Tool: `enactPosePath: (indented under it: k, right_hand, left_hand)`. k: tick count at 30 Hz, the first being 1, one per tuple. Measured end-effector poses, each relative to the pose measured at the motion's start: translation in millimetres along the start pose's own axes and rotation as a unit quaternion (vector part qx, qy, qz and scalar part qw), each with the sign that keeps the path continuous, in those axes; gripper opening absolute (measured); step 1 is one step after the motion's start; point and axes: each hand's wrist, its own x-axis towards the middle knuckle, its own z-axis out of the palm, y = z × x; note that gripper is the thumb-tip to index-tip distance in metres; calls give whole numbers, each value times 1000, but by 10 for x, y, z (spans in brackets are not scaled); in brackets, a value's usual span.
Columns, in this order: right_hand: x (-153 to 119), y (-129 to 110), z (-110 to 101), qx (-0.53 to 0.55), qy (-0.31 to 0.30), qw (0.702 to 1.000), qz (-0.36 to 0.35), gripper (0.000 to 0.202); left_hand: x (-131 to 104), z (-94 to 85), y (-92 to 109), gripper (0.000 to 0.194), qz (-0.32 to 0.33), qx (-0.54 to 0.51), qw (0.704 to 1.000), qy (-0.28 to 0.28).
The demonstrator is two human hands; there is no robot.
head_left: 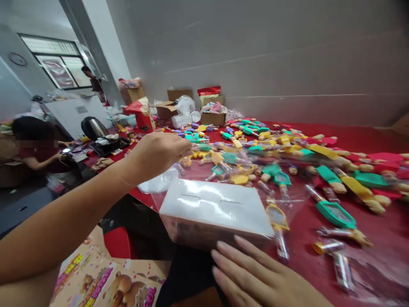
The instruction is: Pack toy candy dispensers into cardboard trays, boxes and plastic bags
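Note:
My left hand (pixel 156 155) is stretched out over the far left of the red table, its fingers curled together. Whatever is in its fingertips, if anything, is hidden. Beneath it lies a clear plastic bag (pixel 161 181). A white-topped box (pixel 217 207) wrapped in shiny film stands at the table's near edge. By the box's front lower side is my right hand (pixel 262 273), fingers stretched out and holding nothing; I cannot tell whether they touch the box. Right of the box lies a yellow toy piece (pixel 277 216) with a clear wrapped tube.
Green, yellow, pink and purple toy pieces (pixel 271 170) cover much of the red table (pixel 303 243). Cardboard boxes (pixel 212 118) and a red bag (pixel 142 114) stand behind. A kettle (pixel 97 128) and a seated person (pixel 41 149) are at left. Below is a printed bear carton (pixel 121 285).

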Motion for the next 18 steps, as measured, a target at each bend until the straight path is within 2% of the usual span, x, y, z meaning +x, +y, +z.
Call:
enactPosePath:
  k: [2,4,6,9,11,13,15,18]
  right_hand:
    - [273,142,160,-53,14,998,-32,39]
    - [464,270,305,-85,27,996,2,44]
    - [548,362,406,-103,16,994,26,45]
    - [563,413,458,-124,-1,991,53,47]
    - [574,403,456,-132,-12,988,78,52]
    - [589,383,448,-144,-30,984,97,58]
    - [562,369,430,-159,-32,981,111,62]
    - [360,352,325,-152,-2,980,130,64]
  left_hand:
    - [-65,-25,-42,32,25,20,999,35]
    - [-148,-75,-35,30,54,46,995,69]
    - [-245,-130,50,24,101,56,989,87]
    - [-429,-171,352,12,185,27,980,75]
    - [-575,-142,621,10,215,1,976,36]
    - [-716,-65,870,9,202,4,979,-3]
    - [-824,29,1045,8,162,31,986,-19]
    - [-895,135,1154,9,139,52,989,-12]
